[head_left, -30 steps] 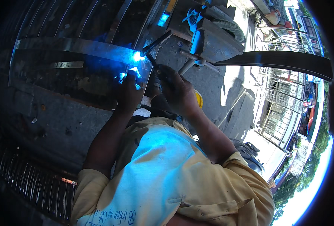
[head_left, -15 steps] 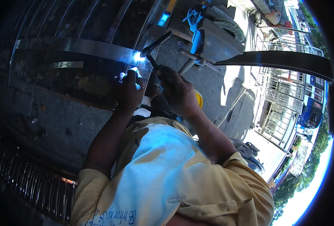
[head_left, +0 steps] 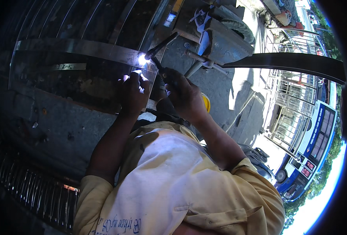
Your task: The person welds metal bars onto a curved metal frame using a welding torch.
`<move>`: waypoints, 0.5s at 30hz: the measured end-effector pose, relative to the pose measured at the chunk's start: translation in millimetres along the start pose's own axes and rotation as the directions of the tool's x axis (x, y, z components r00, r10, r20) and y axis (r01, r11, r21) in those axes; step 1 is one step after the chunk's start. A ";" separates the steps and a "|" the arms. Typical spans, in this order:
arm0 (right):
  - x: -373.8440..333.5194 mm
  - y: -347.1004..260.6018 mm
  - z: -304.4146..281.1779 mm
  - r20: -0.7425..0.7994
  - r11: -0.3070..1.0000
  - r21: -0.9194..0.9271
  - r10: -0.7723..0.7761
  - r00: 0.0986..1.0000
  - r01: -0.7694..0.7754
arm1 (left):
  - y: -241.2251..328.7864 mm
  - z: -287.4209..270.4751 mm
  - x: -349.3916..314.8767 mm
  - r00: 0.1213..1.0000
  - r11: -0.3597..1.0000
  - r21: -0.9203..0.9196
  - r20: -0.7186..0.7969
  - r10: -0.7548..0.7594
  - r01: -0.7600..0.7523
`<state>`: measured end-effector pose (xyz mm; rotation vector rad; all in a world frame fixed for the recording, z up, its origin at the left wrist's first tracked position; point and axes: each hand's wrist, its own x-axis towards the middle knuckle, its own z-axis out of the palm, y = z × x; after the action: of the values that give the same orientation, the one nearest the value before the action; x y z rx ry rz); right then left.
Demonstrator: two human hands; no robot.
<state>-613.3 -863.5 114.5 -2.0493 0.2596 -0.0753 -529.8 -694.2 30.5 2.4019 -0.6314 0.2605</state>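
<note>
Welding torch [head_left: 162, 70] in right hand [head_left: 185, 96]

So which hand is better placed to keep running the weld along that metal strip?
Probably the right hand: it grips the electrode holder, whose tip is at the arc. The left hand only steadies the metal strip.

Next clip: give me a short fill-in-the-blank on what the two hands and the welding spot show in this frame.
1. The right hand grips a dark electrode holder whose tip meets a bright ____ at the steel strip.
2. The left hand rests on the workpiece just ____ the glowing spot.
3. Beside the right wrist shows a round ____ object.
4. The person wears a pale ____ shirt.

Missing words: arc; below; yellow; yellow
</note>
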 end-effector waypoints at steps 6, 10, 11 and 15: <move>1.2 -4.8 -0.7 -0.025 0.999 0.040 -0.013 1.000 0.014 | 0.0 8.7 -0.1 0.994 0.998 0.062 -0.109 -0.006 0.013; 1.2 -5.3 -0.7 -0.022 1.000 0.020 -0.008 1.000 0.008 | -2.2 11.1 -1.1 0.994 0.996 0.085 -0.105 0.015 -0.006; 1.3 -4.6 -0.2 -0.025 1.000 0.006 -0.027 0.999 0.027 | -2.4 11.2 -1.2 0.994 0.996 0.085 -0.105 0.016 -0.007; -0.2 5.9 1.0 0.002 0.998 0.056 -0.037 0.999 0.037 | 4.6 -1.3 2.3 0.999 1.000 0.009 -0.039 0.011 -0.011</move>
<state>-614.2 -865.3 108.9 -1.9991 0.2156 -0.1017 -530.1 -697.3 34.7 2.3962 -0.6273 0.3140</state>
